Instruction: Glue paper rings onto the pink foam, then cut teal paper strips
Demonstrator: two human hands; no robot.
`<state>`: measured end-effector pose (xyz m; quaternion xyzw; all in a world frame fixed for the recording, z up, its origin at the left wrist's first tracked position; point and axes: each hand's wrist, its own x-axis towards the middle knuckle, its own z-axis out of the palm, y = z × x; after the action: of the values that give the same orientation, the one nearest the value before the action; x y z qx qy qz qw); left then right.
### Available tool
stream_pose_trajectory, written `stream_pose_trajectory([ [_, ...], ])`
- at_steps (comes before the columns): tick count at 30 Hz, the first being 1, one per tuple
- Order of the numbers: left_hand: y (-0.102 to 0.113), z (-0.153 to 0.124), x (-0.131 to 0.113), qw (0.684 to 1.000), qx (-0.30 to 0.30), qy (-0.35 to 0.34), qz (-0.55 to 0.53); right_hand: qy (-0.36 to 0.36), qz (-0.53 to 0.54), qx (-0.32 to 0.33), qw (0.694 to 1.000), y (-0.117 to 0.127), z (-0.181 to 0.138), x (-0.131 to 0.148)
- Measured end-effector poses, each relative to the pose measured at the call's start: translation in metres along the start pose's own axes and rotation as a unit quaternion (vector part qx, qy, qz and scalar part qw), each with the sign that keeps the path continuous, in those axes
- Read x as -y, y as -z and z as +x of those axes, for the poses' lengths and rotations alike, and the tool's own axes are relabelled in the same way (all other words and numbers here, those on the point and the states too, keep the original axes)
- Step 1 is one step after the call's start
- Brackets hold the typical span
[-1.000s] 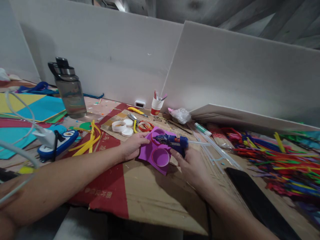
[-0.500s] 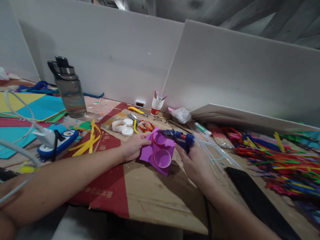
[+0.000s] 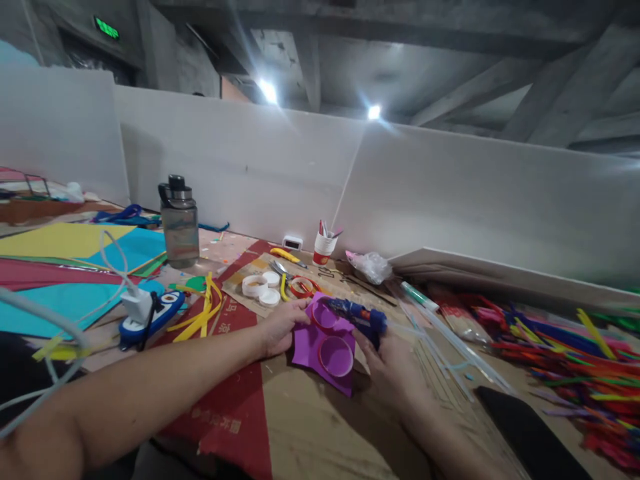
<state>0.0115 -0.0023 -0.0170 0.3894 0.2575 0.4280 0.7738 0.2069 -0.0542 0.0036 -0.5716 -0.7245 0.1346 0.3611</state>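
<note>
A purple foam sheet (image 3: 310, 347) lies on the cardboard-covered table with two red rings (image 3: 335, 355) standing on it. My left hand (image 3: 281, 326) presses on the sheet's left edge, fingers curled on it. My right hand (image 3: 393, 363) is wrapped round the handle of a blue glue gun (image 3: 359, 315). The gun's nozzle points left at the farther ring (image 3: 324, 315). A clear glue stick sticks out of the gun's back to the right.
A dark water bottle (image 3: 180, 223), a blue power strip (image 3: 150, 317) with a white charger, yellow strips (image 3: 203, 313), white rings (image 3: 255, 285), scissors and a paper cup (image 3: 323, 248) lie beyond. Coloured pipe cleaners (image 3: 560, 350) fill the right. A black phone (image 3: 530, 433) lies near right.
The camera has tilted up, so the table sits lower in view and ceiling lights show. The glue gun has drawn slightly right, off the farther ring, then back toward it. My left hand stays on the sheet.
</note>
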Motion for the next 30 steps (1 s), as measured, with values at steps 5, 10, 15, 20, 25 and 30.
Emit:
stream_pose_trajectory([
  [5,0.003,0.004,0.001,1.0,0.008,-0.012,0.013,0.014,0.039,-0.013,0.999,-0.002,0.003,0.001],
  [10,0.005,0.014,0.002,0.999,0.01,-0.032,-0.011,0.012,0.067,-0.018,0.998,-0.006,0.009,-0.003],
  [15,0.003,0.017,0.002,0.998,0.016,-0.033,-0.043,0.019,0.043,-0.04,0.998,-0.005,0.009,-0.001],
  [20,0.004,0.016,0.005,0.997,0.045,-0.033,-0.045,0.006,0.031,-0.051,0.998,-0.002,0.006,0.001],
  [25,0.007,0.016,0.007,0.997,0.05,-0.026,-0.053,-0.023,0.02,-0.05,0.998,-0.002,0.005,-0.002],
  [30,0.003,0.014,0.005,0.998,0.04,-0.013,-0.042,-0.059,0.017,-0.037,0.997,-0.002,0.005,-0.003],
])
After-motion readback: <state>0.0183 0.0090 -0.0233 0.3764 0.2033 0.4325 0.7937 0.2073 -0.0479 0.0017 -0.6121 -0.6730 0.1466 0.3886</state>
